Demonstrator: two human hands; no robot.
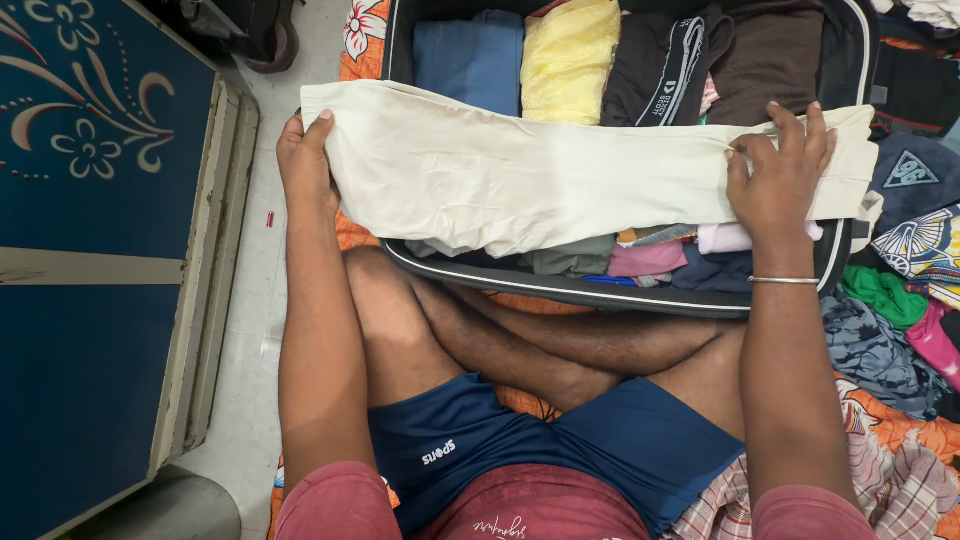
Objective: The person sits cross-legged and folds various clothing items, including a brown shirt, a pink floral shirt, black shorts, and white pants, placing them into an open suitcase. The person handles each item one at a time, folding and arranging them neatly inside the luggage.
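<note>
Two hands: both grasp one folded cream garment (560, 175), stretched flat across an open suitcase (620, 293).
Left hand (305, 165): at 9 o'clock of the garment; thumb on top of the cloth, fingers hidden under its edge; clenched on that end.
Right hand (778, 180): at 3 o'clock of the garment; fingers spread on top, thumb pinching a fold; a thin metal bangle (783, 281) on the wrist.
Garment position: lies over the near half of the suitcase, touching the clothes below it.
Suitcase contents, 12 o'clock of the garment: blue stack (468, 58), yellow stack (570, 55), dark stacks (720, 60).
Loose clothes (915, 300): piled at 3 o'clock of the suitcase.
Cabinet (90, 250): blue, at 9 o'clock of the person.
Legs (520, 345): crossed, at 6 o'clock of the suitcase.
</note>
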